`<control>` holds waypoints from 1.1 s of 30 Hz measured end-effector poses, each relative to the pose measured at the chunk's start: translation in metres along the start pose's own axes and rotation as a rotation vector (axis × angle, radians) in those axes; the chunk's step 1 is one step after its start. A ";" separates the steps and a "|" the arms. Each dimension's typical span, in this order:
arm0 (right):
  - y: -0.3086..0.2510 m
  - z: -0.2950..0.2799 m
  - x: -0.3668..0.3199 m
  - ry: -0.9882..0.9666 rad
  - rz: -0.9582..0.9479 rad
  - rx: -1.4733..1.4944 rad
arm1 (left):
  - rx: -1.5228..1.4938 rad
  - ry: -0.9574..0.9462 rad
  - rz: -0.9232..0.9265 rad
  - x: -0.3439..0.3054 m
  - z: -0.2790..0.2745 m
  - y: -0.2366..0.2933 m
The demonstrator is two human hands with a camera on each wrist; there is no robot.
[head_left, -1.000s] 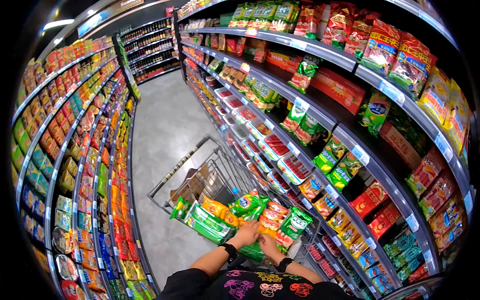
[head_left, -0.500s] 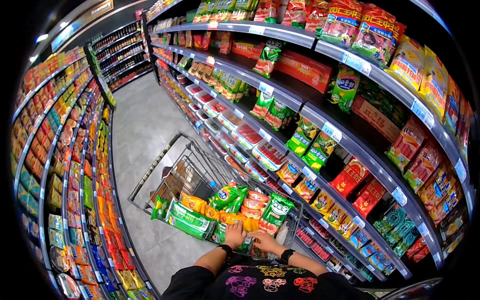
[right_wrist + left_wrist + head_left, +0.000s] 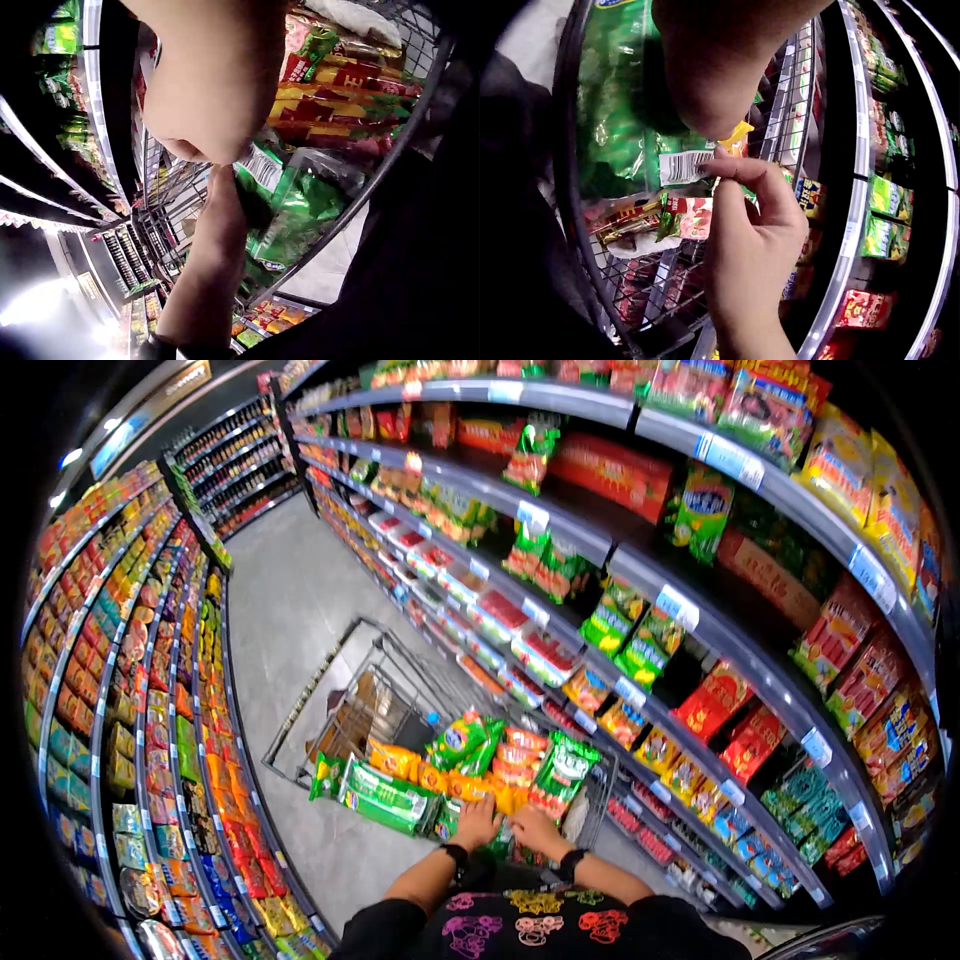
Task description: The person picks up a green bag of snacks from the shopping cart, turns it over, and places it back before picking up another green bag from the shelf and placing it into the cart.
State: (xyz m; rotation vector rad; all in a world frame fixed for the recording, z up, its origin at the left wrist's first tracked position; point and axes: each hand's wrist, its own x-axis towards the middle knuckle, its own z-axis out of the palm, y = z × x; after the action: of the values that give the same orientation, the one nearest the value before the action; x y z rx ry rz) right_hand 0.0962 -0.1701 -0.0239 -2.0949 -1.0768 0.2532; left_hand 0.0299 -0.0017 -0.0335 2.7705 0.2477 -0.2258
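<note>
A green plastic bag (image 3: 619,97) with a white barcode label (image 3: 682,166) lies in the near end of a shopping cart (image 3: 290,710). My right hand (image 3: 540,830) pinches the edge of this green bag between thumb and forefinger, beside the barcode. My left hand (image 3: 478,822) is at the same edge, close against the right fingertips; its own fingertips are mostly hidden. Around the hands are orange-yellow packs (image 3: 395,762), a green-and-red snack pack (image 3: 562,770), a long green pack (image 3: 385,797) and another green pouch (image 3: 463,740).
Tall curved shelves (image 3: 610,540) of sausage packs and snacks stand close on the right. Shelves of colourful packets (image 3: 150,690) line the left. A grey floor aisle (image 3: 280,580) runs ahead to bottle shelves (image 3: 225,455). Inside the cart's far part sits a brown item (image 3: 350,720).
Both hands have stayed at the green bag, drawing slightly apart from their earlier overlap. The head view has swung, shifting shelves and cart across it. The cart's contents look the same.
</note>
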 end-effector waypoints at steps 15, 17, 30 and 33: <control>-0.005 0.004 0.068 -0.380 0.075 -0.155 | -0.252 -0.263 -0.027 0.070 -0.017 -0.040; -0.008 -0.004 0.079 -0.413 0.139 -0.112 | -0.203 -0.282 -0.006 0.074 -0.008 -0.047; 0.094 0.024 0.174 0.011 0.773 0.997 | -1.142 -0.487 -0.490 0.173 -0.024 -0.121; 0.103 0.027 0.200 -0.095 0.835 0.819 | -1.122 -0.476 -0.661 0.181 -0.018 -0.145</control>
State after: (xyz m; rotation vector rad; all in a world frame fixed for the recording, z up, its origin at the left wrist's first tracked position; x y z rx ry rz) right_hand 0.2721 -0.0401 -0.0839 -1.6370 -0.0151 1.0090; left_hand 0.1794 0.1645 -0.0982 1.4117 0.8408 -0.6487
